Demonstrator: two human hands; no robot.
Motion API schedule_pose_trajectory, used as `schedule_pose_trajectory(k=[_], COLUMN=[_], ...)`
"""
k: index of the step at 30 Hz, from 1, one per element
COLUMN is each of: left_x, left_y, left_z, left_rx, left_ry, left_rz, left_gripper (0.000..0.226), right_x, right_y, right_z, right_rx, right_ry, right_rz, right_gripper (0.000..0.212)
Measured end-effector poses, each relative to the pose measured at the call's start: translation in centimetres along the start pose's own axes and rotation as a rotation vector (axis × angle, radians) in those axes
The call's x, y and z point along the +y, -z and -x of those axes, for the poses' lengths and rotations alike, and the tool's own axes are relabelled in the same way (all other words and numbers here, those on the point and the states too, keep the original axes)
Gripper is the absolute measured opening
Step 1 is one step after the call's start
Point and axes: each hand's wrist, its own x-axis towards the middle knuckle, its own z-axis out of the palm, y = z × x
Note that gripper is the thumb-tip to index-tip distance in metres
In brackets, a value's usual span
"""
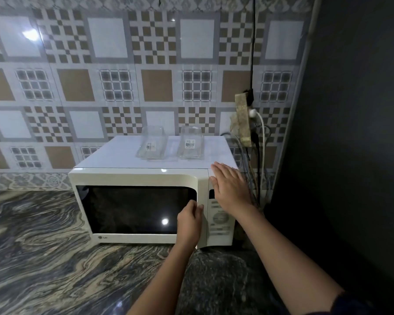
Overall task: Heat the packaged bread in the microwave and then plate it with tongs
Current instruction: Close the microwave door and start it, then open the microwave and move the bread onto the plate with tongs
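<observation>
setting: home kitchen. evidence: white microwave (pixel 134 178) stands on a dark, swirl-veined stone counter (pixel 43 258), its back to the wall. the wall tiles (pixel 100 64) are glossy and patterned in grey, white and brown squares and checks, with a floral border strip just above the counter. two clear containers (pixel 151 144) with barcode labels sit on the microwave's top. socket board (pixel 243 119) on the tiles at right, several cords hanging from it. plain dark wall (pixel 350 133) closes the right side.
</observation>
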Motion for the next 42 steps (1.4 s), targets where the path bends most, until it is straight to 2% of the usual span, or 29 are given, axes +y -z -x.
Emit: schedule_pose_trajectory(k=[3,8,14,19,23,28,32,36,42], left_x=[0.0,0.7,-0.6,0.4,-0.2,0.1,-0.3,-0.7,-2.8], left_y=[0.5,0.9,4.7,5.8,7.8,10.3,12.3,15.0,21.5], left_z=[-0.4,0.1,4.6,5.4,7.3,9.7,11.6,14.7,19.7], left_rx=[-0.052,-0.083,-0.185,-0.212,-0.265,-0.310,-0.318,-0.291,-0.241], left_ry=[0.039,0.041,-0.079,-0.058,-0.069,-0.076,-0.042,-0.022,-0.093], left_rz=[-0.007,-0.042,-0.084,-0.089,-0.069,-0.065,-0.055,-0.052,-0.040], left_gripper=[0.034,0.032,0.036,0.037,0.036,0.037,0.036,0.031,0.026], right_x=[0.0,0.0,-0.7,-2.8,-4.0,-7.6,-11.9,-15.4,-21.6], right_y=[0.1,0.4,0.5,0.9,2.3,4.8,6.7,7.5,7.5], right_z=[0.3,-0.1,0.2,1.1,1.9,4.3,6.9,9.9,14.9], right_rx=[-0.018,-0.064,-0.081,-0.096,-0.145,-0.243,-0.279,-0.232,-0.132], right_ry=[0.008,-0.014,-0.045,-0.147,-0.236,-0.430,-0.330,-0.186,-0.045], right_rz=[0.010,-0.013,-0.007,0.018,-0.197,-0.667,-0.796,-0.693,-0.674], right_gripper=[0.079,0.049,0.048,0.047,0.048,0.046,0.036,0.027,0.038])
